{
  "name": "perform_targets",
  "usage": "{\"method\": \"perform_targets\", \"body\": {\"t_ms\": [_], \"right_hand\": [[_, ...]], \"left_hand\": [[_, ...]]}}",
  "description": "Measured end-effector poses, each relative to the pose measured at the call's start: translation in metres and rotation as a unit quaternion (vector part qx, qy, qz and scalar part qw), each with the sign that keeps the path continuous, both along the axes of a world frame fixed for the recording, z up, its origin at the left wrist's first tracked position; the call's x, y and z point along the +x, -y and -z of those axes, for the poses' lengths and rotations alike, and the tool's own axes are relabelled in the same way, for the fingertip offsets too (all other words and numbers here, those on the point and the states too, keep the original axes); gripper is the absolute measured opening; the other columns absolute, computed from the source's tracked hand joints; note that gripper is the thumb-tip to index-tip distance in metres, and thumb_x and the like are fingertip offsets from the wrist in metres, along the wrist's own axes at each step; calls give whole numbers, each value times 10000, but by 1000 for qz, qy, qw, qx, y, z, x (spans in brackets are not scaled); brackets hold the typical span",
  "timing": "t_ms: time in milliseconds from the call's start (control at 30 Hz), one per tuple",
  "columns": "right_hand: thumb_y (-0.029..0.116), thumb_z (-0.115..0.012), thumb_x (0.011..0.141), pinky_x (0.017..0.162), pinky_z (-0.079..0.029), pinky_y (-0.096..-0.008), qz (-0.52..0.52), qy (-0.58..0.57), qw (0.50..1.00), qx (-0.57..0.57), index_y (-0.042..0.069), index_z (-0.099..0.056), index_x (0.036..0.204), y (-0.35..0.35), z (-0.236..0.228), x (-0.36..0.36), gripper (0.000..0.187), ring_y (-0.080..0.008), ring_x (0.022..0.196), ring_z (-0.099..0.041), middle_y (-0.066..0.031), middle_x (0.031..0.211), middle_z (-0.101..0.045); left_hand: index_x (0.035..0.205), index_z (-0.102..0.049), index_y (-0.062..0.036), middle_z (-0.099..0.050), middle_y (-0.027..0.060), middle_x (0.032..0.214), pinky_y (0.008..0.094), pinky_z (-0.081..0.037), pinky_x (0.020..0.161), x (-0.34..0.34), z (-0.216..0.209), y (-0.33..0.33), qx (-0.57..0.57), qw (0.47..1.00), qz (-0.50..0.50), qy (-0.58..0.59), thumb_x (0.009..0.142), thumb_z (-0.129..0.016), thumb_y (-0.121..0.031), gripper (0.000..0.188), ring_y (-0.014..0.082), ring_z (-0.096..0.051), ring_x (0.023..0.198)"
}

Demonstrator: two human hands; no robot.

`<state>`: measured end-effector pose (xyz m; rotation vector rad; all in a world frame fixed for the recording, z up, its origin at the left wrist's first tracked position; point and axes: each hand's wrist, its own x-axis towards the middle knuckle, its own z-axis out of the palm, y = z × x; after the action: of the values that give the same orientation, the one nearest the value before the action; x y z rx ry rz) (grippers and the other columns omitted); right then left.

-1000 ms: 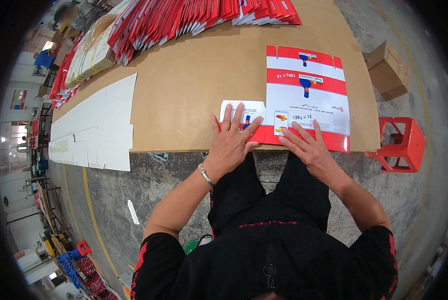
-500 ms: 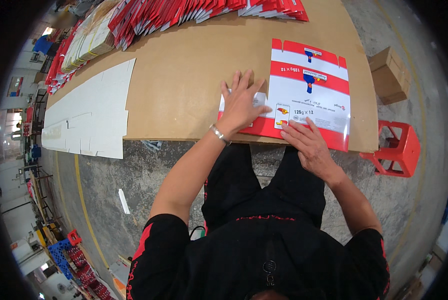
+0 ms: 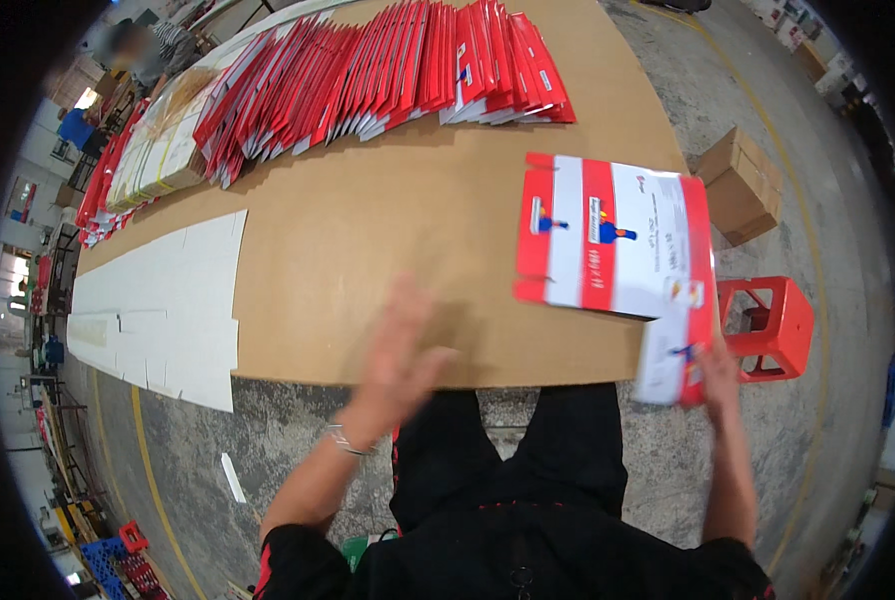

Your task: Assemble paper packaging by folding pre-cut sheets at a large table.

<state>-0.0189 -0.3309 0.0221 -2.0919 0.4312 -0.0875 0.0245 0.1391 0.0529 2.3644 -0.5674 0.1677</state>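
Observation:
A flat printed carton blank (image 3: 623, 245), red and white with small blue pictures, lies at the right side of the brown tabletop. One narrow flap reaches out past the table's near edge. My right hand (image 3: 720, 378) is closed on the blank's lower right corner, partly hidden by it. My left hand (image 3: 396, 355) is over the near middle of the table, away from the blank. Motion smears it, but its thumb stands apart from the fingers and it holds nothing. A bracelet (image 3: 345, 439) circles my left wrist.
A long fanned row of red and white folded cartons (image 3: 388, 70) covers the far part of the table (image 3: 368, 240). White card sheets (image 3: 168, 300) lie at its left. Beyond the right edge stand a brown box (image 3: 738, 188) and a red stool (image 3: 771, 325). Another person (image 3: 153, 50) is far left.
The carton blank has been turned about a quarter turn, its flap now toward the lower right. My right hand has moved right and taken hold of its corner; my left hand has come off it leftward.

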Motion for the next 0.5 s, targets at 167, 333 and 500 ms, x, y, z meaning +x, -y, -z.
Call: {"method": "perform_targets", "body": {"t_ms": [167,333,500], "right_hand": [[143,-664,910,637,-441,-199,-37,-19,997,-67,-17,-599,1249,119,-25,146,380,-39,772,-561,9,917,-672],[174,-708,873,751,-528,-282,-77,40,994,-62,36,-618,1279,97,16,351,438,-99,836,-634,-57,970,-707],[165,-649,902,710,-544,-331,-82,-20,981,175,-11,-652,1176,-131,30,471,325,-173,807,-668,-115,994,-704]], "left_hand": [[1530,-165,-59,-99,215,1594,514,-207,1165,-11,-2,-194,273,913,-263,-153,675,-851,-339,1131,401,-107,1470],[1554,-24,-128,43,243,1596,533,-197,1166,-78,36,-331,303,808,-357,-356,460,-944,-426,1460,429,12,1472],[1534,-148,-62,-91,235,1590,444,-277,1161,-106,32,-330,256,829,-435,-242,675,-824,-72,1093,390,-183,1455]]}}
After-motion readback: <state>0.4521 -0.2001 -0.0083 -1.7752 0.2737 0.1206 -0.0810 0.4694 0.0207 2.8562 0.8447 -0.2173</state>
